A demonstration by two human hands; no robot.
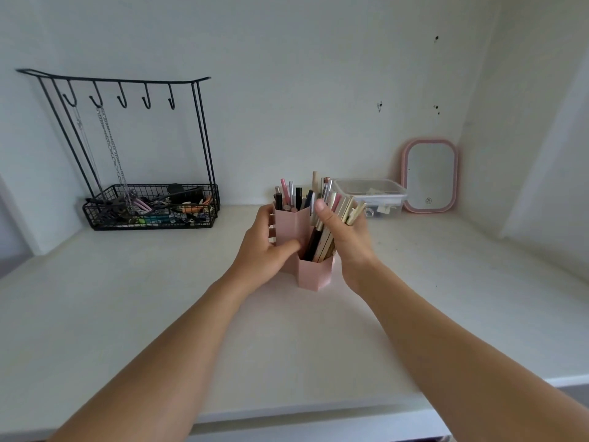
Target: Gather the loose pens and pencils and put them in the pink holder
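1. Pink holder [314,272] stands upright near mid-depth of the white tabletop [127,314]; a cluster of hexagonal tubes, the front one lowest.
2. Left hand [264,247] wraps the holder's left side, thumb pressed across the taller tube's front face.
3. Right hand [345,237] grips a bundle of pens and pencils [331,215] on the holder's right; the lower ends sit inside the front tube, the tops lean right over the fingers.
4. More pens [291,194] stand upright in the holder's rear tubes.
5. Behind and right of the holder: clear lidded box [369,194], close to the bundle's tips. Further right, a pink-framed mirror [428,175] leans on the wall.
6. Well left of the holder: black wire rack [149,205] against the wall, its basket full of small items, chains hanging from two hooks.
7. Open tabletop lies in front of the holder to the near edge, and between holder and rack.
8. Right of the holder, the tabletop runs to a side wall.
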